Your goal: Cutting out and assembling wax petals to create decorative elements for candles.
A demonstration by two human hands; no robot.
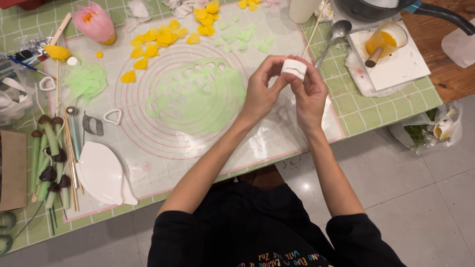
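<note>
white cutter (pixel 294 68): small, white, held up in the air between your two hands, over the right part of the clear mat (pixel 277 143). your left hand (pixel 261 94) pinches its left edge with thumb and fingertips curled in; your right hand (pixel 309 96) closes round its right side and underside, fingers bent. both hands touch it, neither is open.

left of the cutter, on the mat: a thin green sheet (pixel 198 101) with petal-shaped holes cut out of it. beyond that sheet, yellow petals (pixel 158 39) and pale green petals (pixel 242 39) lie scattered. far left of the cutter: a pink flower (pixel 94 22), a row of green stems with dark tips (pixel 49 163), a white leaf-shaped mould (pixel 101 173).

right of the cutter: a spoon (pixel 336 34), a cup of orange liquid (pixel 386 42) on a white board (pixel 401 66).

surface: table with green checked cloth (pixel 381 106); grey tiled floor (pixel 425 198) below.
</note>
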